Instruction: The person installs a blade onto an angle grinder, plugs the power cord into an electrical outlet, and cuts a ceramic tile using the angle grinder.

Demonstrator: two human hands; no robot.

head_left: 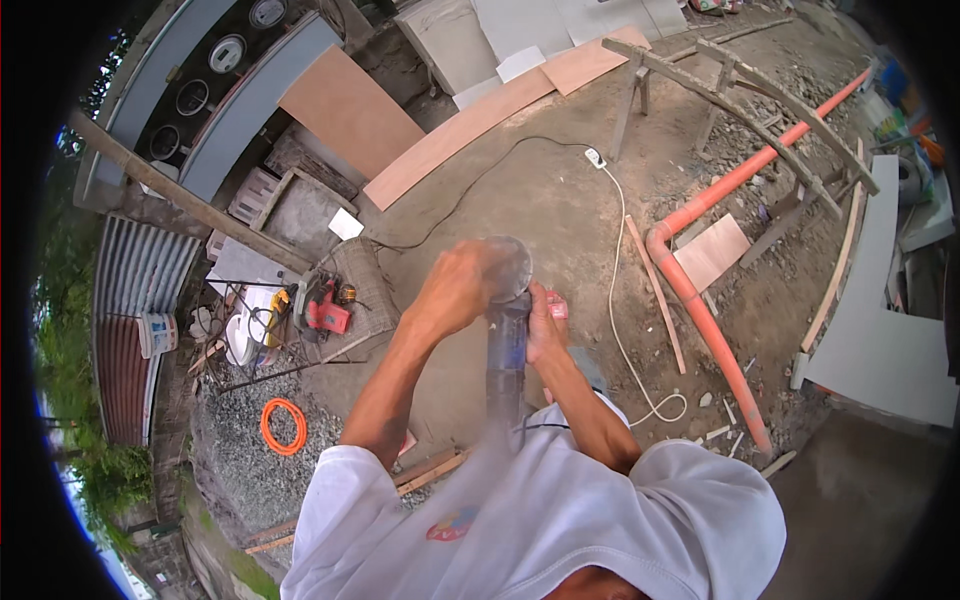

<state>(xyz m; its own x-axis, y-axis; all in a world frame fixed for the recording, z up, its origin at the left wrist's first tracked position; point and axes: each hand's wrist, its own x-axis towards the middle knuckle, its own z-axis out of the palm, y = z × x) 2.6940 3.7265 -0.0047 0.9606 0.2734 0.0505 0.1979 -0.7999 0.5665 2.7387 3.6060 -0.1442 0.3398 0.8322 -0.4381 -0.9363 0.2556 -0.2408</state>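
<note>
I hold a dark blue angle grinder [507, 345] upright in front of my chest, its round head [510, 268] at the top. My right hand [542, 328] is wrapped around the tool just below the head. My left hand [470, 275] is at the left of the head, on or against it; its fingers are smeared by motion. The tool's lower part is faint and hazy over my white shirt. A small pink-red item [556, 305] lies on the ground behind my right hand.
An orange pipe [714, 335] and wooden trestles [640, 90] stand right. An extension socket [594, 157] with cords lies ahead, near plywood boards [350, 105]. Left are a red power tool [326, 313], metal frame, gravel and coiled orange hose [283, 426]. Meters line the upper-left wall.
</note>
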